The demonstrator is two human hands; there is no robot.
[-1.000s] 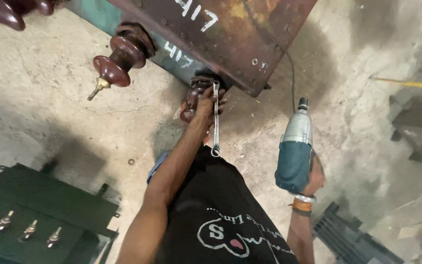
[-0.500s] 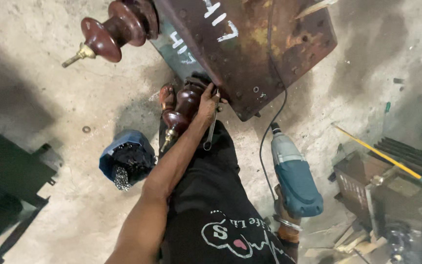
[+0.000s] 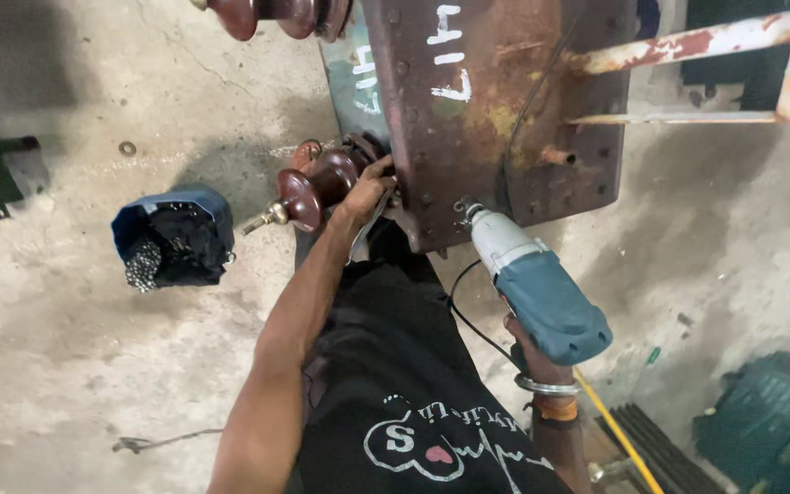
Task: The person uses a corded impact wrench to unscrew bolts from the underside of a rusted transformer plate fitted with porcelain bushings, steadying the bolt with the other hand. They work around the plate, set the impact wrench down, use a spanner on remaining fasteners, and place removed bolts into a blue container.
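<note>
drill (image 3: 541, 297): in my right hand (image 3: 532, 361), fist wrapped round the grip, nose on a bolt at the rusty tank (image 3: 496, 110) lower edge. Heavy, stiff; grip low.
left hand (image 3: 368, 192): fingers curled at the tank edge, likely on a wrench (image 3: 368, 229), view poor.
insulator (image 3: 308, 192): beside that hand, glazed, brittle, slippery.
bucket (image 3: 176, 233): on the floor, well apart.

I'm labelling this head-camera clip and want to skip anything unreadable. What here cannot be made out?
- Right hand: mostly hidden behind the blue power drill it grips.
- Drill tip: lost against the rusty metal casing; which bolt it meets is unclear.
- Left hand: fingertips tucked under the casing edge beside the brown insulator; a wrench is barely visible.
- Blue container: contents too dark to identify.
</note>
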